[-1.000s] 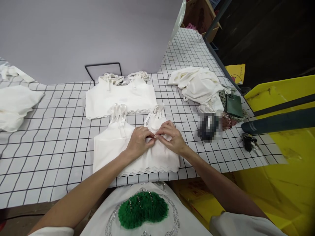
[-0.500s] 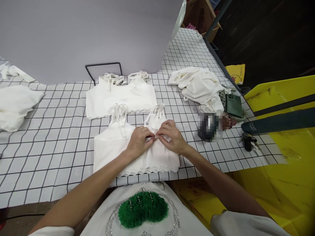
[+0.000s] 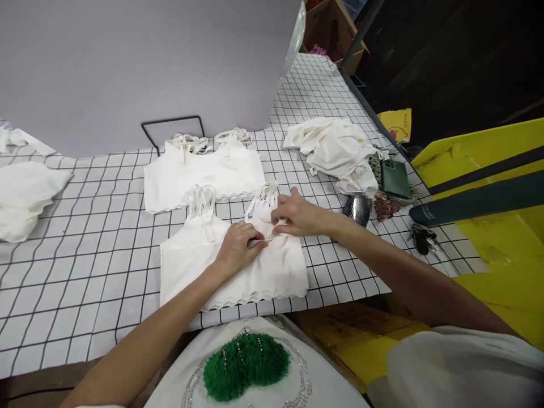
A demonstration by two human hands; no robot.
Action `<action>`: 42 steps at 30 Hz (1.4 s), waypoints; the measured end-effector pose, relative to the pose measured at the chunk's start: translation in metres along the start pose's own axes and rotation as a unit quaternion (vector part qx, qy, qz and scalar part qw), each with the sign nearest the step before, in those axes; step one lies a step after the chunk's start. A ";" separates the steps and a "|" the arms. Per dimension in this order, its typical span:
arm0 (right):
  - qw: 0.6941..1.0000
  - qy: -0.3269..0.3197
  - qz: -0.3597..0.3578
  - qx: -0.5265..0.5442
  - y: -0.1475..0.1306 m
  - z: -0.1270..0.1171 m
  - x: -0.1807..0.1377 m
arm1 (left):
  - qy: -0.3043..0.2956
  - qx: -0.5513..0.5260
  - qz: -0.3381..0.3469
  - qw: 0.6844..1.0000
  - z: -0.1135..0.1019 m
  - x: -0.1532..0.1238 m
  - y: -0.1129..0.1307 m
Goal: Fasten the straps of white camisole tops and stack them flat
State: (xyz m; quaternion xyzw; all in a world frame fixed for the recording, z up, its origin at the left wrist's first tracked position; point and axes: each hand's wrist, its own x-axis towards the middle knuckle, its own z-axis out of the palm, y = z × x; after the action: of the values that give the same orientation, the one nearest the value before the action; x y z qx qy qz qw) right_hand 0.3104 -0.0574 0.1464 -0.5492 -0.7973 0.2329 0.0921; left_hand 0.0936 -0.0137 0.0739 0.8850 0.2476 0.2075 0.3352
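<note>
A stack of white strappy tops [image 3: 191, 260] lies on the checked table [image 3: 85, 272] just in front of me. My left hand [image 3: 238, 245] rests on its upper middle, fingers pinched on a small fold of the white fabric with a tiny clip or tag at its tip. My right hand [image 3: 293, 215] pinches the same spot from the right, close to the right straps [image 3: 263, 195]. A second stack of white tops [image 3: 204, 170] lies flat just behind.
A heap of loose white tops [image 3: 335, 150] sits at the right, with a green phone [image 3: 393, 178], a blurred dark object [image 3: 359, 209] and keys [image 3: 420, 238] beside it. More white cloth [image 3: 21, 190] lies far left. A grey board [image 3: 148, 62] stands behind; a yellow bin [image 3: 488, 170] is right.
My right hand has shifted a little up and to the right, its arm swinging outward. The view has tilted slightly. My left hand stays pinched on the top.
</note>
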 end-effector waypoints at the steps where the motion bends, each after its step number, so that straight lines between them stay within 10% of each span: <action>1: 1.000 0.010 0.021 0.007 0.006 -0.008 0.003 | -0.003 0.003 0.000 1.000 0.000 0.000 0.000; 15: 0.969 0.170 -0.008 -0.181 0.034 -0.035 0.048 | -0.002 0.028 0.004 1.000 0.001 0.000 -0.002; 21: 0.987 0.134 0.038 -0.075 0.048 -0.022 0.053 | -0.017 0.018 -0.003 1.000 -0.001 0.006 -0.001; 27: 0.957 0.281 0.064 -0.023 0.005 0.023 0.003 | 0.017 0.105 0.068 0.992 -0.039 -0.030 0.022; 34: 0.976 0.129 0.061 -0.165 -0.072 0.112 -0.072 | -0.102 0.211 0.134 0.963 -0.029 -0.064 0.015; 37: 0.953 0.192 0.185 -0.142 -0.061 0.108 -0.094 | -0.013 0.193 0.078 0.978 -0.048 -0.074 0.004; 40: 0.919 0.225 0.324 -0.010 -0.047 0.081 -0.108 | 0.135 0.200 -0.107 0.965 -0.088 -0.107 -0.008; 42: 0.886 0.194 0.401 0.128 -0.042 0.064 -0.107 | 0.124 0.203 -0.228 0.944 -0.110 -0.131 -0.015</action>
State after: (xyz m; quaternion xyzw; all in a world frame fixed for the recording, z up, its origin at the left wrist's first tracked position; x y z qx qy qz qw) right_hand 0.2909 -0.1854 0.1218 -0.8394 -0.4389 0.2392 0.2134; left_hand -0.0727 -0.0256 0.1133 0.8215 0.5195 0.1784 0.1533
